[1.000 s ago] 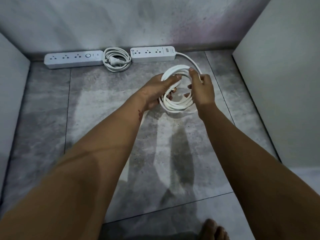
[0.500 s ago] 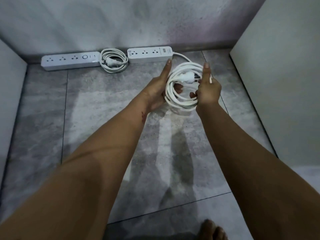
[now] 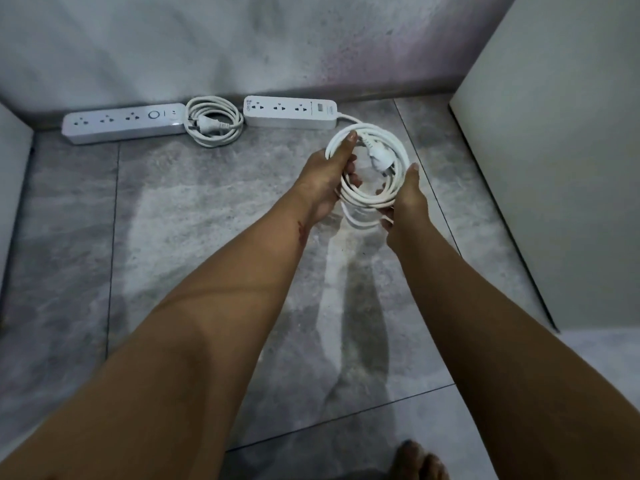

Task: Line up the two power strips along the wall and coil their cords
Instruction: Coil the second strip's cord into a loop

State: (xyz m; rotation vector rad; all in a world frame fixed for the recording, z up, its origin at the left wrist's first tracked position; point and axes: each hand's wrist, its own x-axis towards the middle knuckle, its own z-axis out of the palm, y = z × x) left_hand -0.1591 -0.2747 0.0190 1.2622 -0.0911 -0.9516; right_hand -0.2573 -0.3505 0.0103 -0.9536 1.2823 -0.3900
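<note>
Two white power strips lie end to end against the grey wall: the left strip (image 3: 123, 123) and the right strip (image 3: 291, 111). Between them sits the left strip's coiled cord (image 3: 214, 125) with its plug inside the loop. The right strip's cord (image 3: 374, 194) is gathered into a coil held just above the floor, its white plug (image 3: 379, 156) lying across the loop. My left hand (image 3: 327, 174) grips the coil's left side, thumb on top. My right hand (image 3: 407, 200) holds the coil's right and near side, fingers curled under it.
Grey tiled floor (image 3: 207, 237) spreads below. A pale panel (image 3: 554, 168) stands at the right, another pale edge (image 3: 14, 168) at the far left. Bare toes (image 3: 417, 460) show at the bottom edge.
Both hands have carried the coil a little right and lower, toward the floor beside the right strip's end. The plug now lies across the loop's upper right.
</note>
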